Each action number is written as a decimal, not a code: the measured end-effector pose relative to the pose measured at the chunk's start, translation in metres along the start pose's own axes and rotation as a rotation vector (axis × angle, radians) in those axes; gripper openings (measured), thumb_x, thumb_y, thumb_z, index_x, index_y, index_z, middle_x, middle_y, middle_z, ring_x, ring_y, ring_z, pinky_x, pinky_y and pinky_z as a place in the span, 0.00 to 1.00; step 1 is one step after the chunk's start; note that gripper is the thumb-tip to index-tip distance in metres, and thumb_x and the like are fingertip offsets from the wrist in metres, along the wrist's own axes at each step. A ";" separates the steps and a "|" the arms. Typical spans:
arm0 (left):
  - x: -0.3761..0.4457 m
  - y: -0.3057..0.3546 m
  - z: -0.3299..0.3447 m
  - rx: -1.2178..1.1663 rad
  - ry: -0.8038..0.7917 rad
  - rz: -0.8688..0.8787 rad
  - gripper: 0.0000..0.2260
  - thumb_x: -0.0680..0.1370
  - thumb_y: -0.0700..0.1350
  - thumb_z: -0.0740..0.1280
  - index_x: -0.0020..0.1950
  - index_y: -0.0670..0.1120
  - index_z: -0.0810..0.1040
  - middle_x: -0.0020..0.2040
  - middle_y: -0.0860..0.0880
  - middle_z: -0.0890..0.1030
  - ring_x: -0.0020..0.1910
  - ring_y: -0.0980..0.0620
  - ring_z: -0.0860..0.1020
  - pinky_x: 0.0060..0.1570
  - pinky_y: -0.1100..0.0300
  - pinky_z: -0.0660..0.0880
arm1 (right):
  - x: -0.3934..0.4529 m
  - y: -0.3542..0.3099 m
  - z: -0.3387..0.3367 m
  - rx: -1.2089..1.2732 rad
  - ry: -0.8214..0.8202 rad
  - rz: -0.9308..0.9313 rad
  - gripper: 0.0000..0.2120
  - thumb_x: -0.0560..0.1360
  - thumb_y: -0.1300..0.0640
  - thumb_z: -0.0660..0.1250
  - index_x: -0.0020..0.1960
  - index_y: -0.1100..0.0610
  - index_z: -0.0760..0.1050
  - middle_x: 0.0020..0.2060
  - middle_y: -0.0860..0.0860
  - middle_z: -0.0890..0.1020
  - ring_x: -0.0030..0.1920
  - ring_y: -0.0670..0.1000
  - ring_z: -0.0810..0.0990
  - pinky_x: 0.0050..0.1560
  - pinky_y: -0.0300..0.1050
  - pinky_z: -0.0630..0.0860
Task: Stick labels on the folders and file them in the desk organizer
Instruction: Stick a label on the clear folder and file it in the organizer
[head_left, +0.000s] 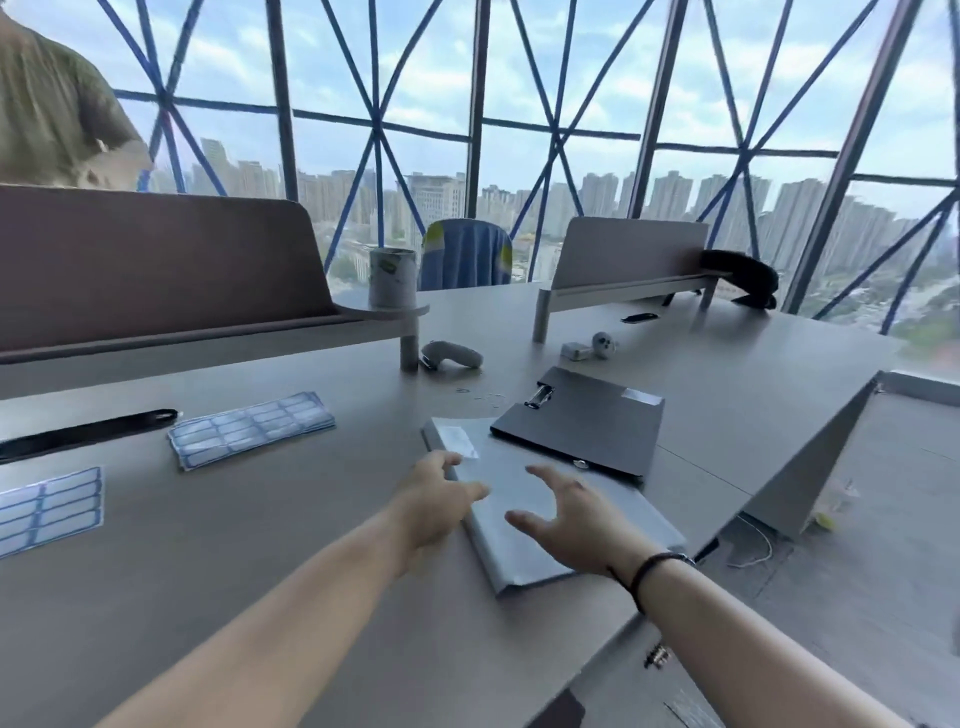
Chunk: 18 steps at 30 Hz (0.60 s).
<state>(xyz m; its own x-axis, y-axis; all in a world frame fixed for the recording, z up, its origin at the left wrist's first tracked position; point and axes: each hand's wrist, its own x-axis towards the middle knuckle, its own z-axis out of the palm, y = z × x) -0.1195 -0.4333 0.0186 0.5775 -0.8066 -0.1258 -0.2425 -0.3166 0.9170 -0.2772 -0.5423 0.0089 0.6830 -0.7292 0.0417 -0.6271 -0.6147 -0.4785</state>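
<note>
High-rise office, taped window panes behind; grey tabletop (311, 519) carries the work.

Far left of the left hand: a label sheet (49, 506) at the edge, then a stack of label sheets (249, 428), both within reach, likely the supply for sticking.

Left hand (436, 499): fingers loosely spread, resting on the near-left edge of the light grey folder (519, 519), probably steadying it. Just beyond its fingertips sits a pale label (457, 441) on the folder's corner, so labelling here looks done.

Right hand (566, 514): fingers spread, holding nothing, hovering over the same folder, seemingly about to lift it.

Beyond the right hand: dark folder (587, 421), overlapping the light one, also labelled.

Desk organizer: cannot identify it.
</note>
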 end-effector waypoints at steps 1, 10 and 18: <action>0.006 0.000 0.009 -0.114 0.014 -0.063 0.29 0.71 0.50 0.74 0.71 0.48 0.71 0.68 0.50 0.75 0.65 0.49 0.75 0.66 0.49 0.73 | -0.001 0.008 0.000 -0.028 -0.009 0.012 0.36 0.76 0.36 0.64 0.78 0.48 0.59 0.76 0.47 0.65 0.75 0.49 0.63 0.74 0.48 0.61; 0.028 0.023 0.015 -0.662 0.079 -0.345 0.16 0.77 0.39 0.66 0.65 0.44 0.73 0.49 0.41 0.76 0.43 0.42 0.79 0.47 0.46 0.78 | -0.010 0.036 0.015 -0.203 -0.105 0.036 0.36 0.76 0.29 0.51 0.79 0.43 0.54 0.80 0.44 0.53 0.80 0.48 0.48 0.78 0.53 0.43; 0.031 0.014 0.030 -0.412 0.120 -0.234 0.17 0.76 0.35 0.69 0.64 0.45 0.73 0.55 0.42 0.80 0.47 0.45 0.80 0.41 0.54 0.75 | -0.015 0.032 0.017 -0.167 -0.122 0.008 0.35 0.75 0.27 0.50 0.79 0.40 0.52 0.80 0.42 0.54 0.80 0.47 0.48 0.78 0.54 0.43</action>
<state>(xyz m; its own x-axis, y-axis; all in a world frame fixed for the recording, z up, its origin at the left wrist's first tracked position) -0.1282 -0.4774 0.0162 0.6714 -0.6664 -0.3243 0.2191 -0.2395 0.9459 -0.3012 -0.5461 -0.0215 0.7116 -0.6988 -0.0728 -0.6792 -0.6576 -0.3259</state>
